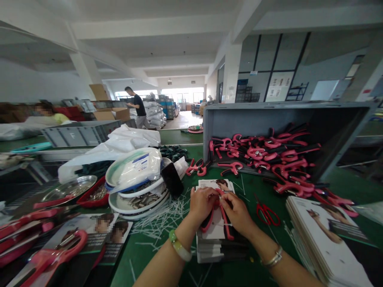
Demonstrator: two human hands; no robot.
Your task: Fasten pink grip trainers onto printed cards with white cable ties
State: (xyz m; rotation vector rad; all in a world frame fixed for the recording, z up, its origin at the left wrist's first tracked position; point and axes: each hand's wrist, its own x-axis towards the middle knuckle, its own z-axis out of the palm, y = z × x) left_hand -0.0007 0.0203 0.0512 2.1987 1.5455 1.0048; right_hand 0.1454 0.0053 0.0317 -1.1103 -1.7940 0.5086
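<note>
A pink-and-black pliers-like tool [225, 217] lies over a stack of printed cards [209, 252], with its handles pointing toward me. My left hand [202, 204] is closed around the upper left of the tool. At its upper right, the fingers of my right hand [237, 210] are pinched together near the joint. Anything thin between the fingertips is too small to make out. Red-handled scissors [267, 214] rest on the green table just right of my right hand. Loose thin white ties [161, 215] are scattered left of the card stack.
A grey crate [338, 139] tipped toward me holds many similar pink tools [263, 153]; some spill out. Another card stack [321, 235] stands at right. Left are stacked trays [137, 199], a phone [172, 180] and more tools on cards [56, 255]. A person [138, 105] stands farther back.
</note>
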